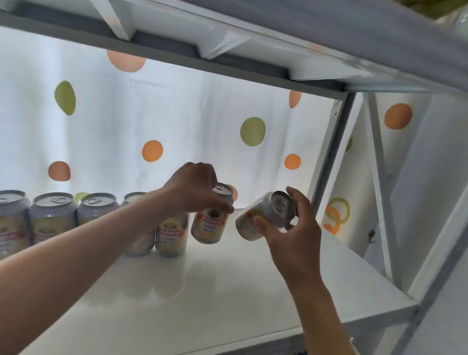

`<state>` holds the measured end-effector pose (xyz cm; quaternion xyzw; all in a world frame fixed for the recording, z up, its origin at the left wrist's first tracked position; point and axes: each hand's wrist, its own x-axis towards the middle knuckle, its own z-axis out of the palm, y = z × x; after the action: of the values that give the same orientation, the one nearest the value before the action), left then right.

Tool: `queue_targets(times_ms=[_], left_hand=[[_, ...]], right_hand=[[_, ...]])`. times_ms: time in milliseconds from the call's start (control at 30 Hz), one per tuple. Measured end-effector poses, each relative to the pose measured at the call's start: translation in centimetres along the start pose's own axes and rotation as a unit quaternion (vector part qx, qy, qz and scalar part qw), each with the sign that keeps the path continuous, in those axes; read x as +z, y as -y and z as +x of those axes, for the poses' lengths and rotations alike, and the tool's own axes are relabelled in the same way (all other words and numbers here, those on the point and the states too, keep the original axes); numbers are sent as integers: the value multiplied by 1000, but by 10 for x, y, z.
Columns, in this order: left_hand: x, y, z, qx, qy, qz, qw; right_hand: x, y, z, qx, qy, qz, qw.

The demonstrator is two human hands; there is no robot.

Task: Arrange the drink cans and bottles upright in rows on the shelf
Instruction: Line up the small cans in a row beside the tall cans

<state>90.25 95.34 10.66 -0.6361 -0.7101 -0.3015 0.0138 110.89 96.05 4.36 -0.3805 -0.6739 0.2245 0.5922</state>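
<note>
Head view: cans, rigid, smooth, probably slippery; best gripped round the body. Left hand (193,187) gripped upright can (211,218) at row's (47,220) right end on shelf (243,289); right hand (293,231) gripped tilted can (263,215), just right, airborne

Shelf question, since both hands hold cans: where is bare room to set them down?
The white shelf board is bare from the last standing yellow-labelled can rightward to the grey corner post, and along the whole front strip. The back left is crowded with the can row. The left hand and right hand each grip a can.
</note>
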Motion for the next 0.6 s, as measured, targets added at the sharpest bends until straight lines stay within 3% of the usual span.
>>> queue_targets(times_ms=[400,600], left_hand=[[18,8,7,14,24,184,983],[18,7,6,-2,44,196,980]], right_hand=[[12,-24,38,0,111,-13,994],[22,-28,56,-21,174,-36,984]])
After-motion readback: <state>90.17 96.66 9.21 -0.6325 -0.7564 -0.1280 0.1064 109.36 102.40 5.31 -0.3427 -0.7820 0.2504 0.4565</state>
